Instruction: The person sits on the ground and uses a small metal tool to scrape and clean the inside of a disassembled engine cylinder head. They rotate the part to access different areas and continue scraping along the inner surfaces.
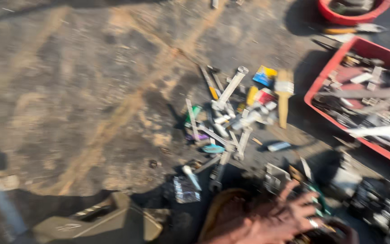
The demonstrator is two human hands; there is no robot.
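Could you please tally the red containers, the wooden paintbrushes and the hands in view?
Red plastic containers: 2, a rectangular tray and a round tub
Wooden-handled paintbrush: 1
Hands: 1, open with fingers spread
Total: 4

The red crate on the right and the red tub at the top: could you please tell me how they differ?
The red crate is straight-sided with corners; the red tub has a curved rim. The crate shows far more of itself, while the tub is cut off by the frame's top edge. The crate holds many greyish metal pieces; the tub's contents are too blurred to tell. Both are red and stand on dirty ground.
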